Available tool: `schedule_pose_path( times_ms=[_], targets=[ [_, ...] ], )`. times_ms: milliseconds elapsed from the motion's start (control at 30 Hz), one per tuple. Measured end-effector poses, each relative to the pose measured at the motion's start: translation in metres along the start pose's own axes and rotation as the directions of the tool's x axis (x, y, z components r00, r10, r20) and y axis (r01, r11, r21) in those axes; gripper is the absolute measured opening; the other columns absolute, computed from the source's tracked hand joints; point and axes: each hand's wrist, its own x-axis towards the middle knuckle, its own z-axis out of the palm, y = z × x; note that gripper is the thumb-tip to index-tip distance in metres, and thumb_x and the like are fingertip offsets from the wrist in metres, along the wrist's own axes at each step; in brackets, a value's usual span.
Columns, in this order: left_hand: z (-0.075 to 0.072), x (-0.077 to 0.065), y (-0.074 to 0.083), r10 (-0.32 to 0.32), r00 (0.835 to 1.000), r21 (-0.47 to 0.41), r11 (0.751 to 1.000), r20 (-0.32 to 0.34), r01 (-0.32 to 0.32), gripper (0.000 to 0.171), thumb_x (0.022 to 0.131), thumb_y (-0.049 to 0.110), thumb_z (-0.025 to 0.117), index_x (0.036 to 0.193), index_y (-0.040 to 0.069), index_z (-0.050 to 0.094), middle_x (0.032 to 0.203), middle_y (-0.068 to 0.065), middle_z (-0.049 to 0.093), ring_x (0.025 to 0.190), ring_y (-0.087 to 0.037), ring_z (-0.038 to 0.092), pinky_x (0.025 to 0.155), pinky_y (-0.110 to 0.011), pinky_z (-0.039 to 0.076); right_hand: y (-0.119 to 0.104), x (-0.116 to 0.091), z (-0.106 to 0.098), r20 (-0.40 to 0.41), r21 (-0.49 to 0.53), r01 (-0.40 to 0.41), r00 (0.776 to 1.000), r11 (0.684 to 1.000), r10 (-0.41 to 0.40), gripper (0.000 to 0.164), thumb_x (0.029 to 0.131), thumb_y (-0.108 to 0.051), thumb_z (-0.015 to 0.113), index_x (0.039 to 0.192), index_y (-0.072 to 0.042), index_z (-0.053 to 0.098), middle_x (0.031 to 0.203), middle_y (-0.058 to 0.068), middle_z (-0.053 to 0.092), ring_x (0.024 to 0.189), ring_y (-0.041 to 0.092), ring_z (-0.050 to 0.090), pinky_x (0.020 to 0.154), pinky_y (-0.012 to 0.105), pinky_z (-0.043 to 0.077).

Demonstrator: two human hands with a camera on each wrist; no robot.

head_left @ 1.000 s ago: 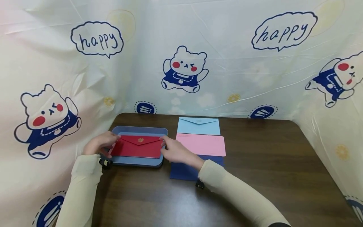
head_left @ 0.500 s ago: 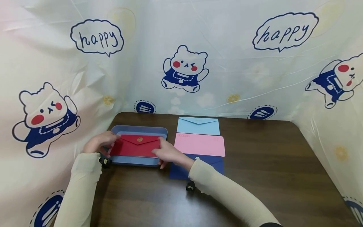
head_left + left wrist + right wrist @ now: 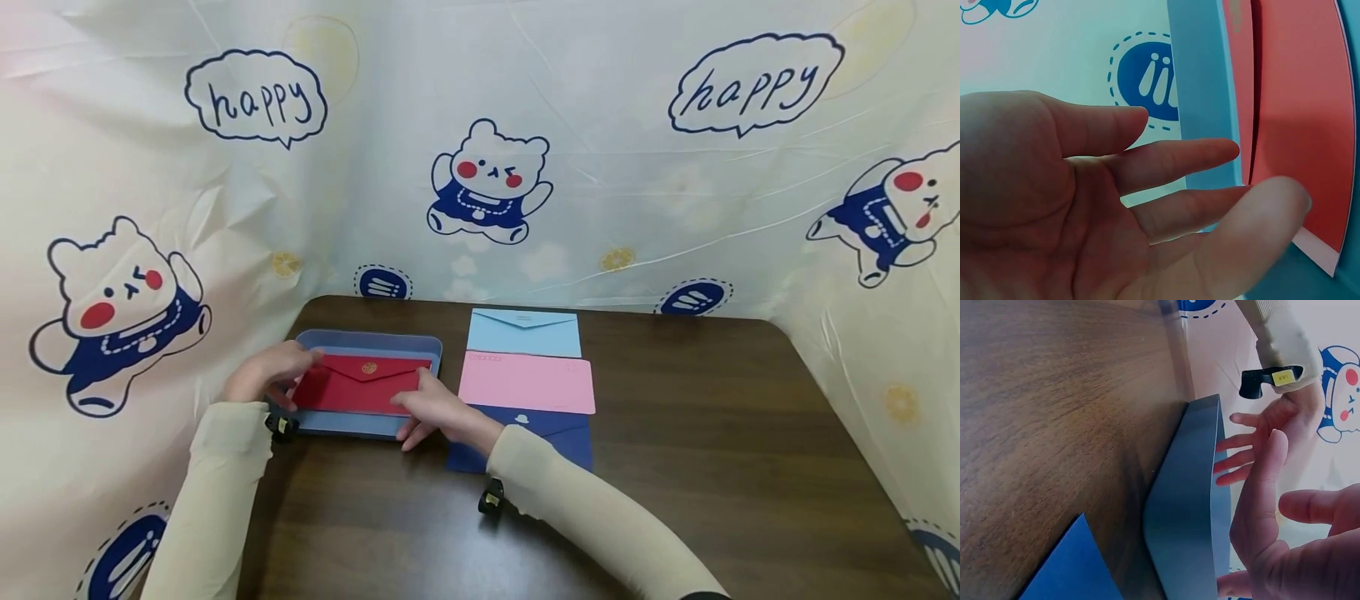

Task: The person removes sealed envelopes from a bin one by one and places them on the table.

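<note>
A red envelope [image 3: 356, 390] with a gold emblem on its flap lies in the blue-grey tray [image 3: 375, 340] at the table's left. At the tray's left side is my left hand [image 3: 272, 372], its fingers spread near the envelope's left end. In the left wrist view its thumb [image 3: 1260, 231] overlaps the envelope's corner, where a pale pink edge shows; contact is unclear. My right hand [image 3: 442, 408] is over the tray's front right corner, thumb and forefinger at the envelope's right end, other fingers extended past the tray's front rim. Neither hand visibly grips anything.
Right of the tray, a light blue envelope [image 3: 522, 335], a pink envelope [image 3: 525, 383] and a dark blue envelope [image 3: 558, 446] lie in an overlapping column. The brown wooden table [image 3: 697, 433] reaches to a printed curtain [image 3: 600, 192] behind and at both sides.
My right hand has moved left and nearer, from the tray's right side to its front right corner, uncovering more of the dark blue envelope. The left hand has barely moved.
</note>
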Motion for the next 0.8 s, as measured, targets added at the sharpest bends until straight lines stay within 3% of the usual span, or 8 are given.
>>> schedule_pose_path(
  times_ms=[233, 567, 800],
  targets=[
    [0.0043, 0.003, 0.0001, -0.017, 1.0, -0.014, 1.0, -0.006, 0.017, 0.062, 0.111, 0.031, 0.047, 0.148, -0.017, 0.033, 0.134, -0.035, 0.044, 0.123, -0.053, 0.05, 0.07, -0.043, 0.063, 0.0035, 0.0063, -0.0001, -0.003, 0.027, -0.029, 1.0, 0.999, 0.03, 0.08, 0.102, -0.02, 0.069, 0.16, 0.0, 0.018, 0.127, 0.012, 0.058, 0.067, 0.028, 0.073, 0.058, 0.037, 0.061],
    [0.0019, 0.0063, -0.0042, -0.018, 1.0, 0.001, 1.0, -0.01, 0.018, 0.059, 0.112, 0.031, 0.044, 0.145, -0.017, 0.037, 0.127, -0.033, 0.048, 0.115, -0.05, 0.055, 0.069, -0.043, 0.063, 0.0024, 0.0058, 0.0006, -0.026, 0.013, -0.044, 0.999, 0.999, 0.044, 0.09, 0.102, -0.022, 0.069, 0.166, -0.001, 0.01, 0.133, 0.013, 0.056, 0.066, 0.027, 0.073, 0.066, 0.043, 0.062],
    [0.0024, 0.0044, -0.0057, 0.006, 1.0, -0.013, 1.0, -0.015, -0.006, 0.057, 0.112, 0.031, 0.046, 0.142, -0.017, 0.039, 0.126, -0.033, 0.05, 0.112, -0.048, 0.057, 0.068, -0.043, 0.063, 0.0034, 0.0063, -0.001, -0.009, 0.024, -0.031, 0.999, 0.999, 0.031, 0.088, 0.102, -0.023, 0.069, 0.165, -0.002, 0.012, 0.13, 0.012, 0.057, 0.064, 0.026, 0.072, 0.059, 0.038, 0.061]
  ],
)
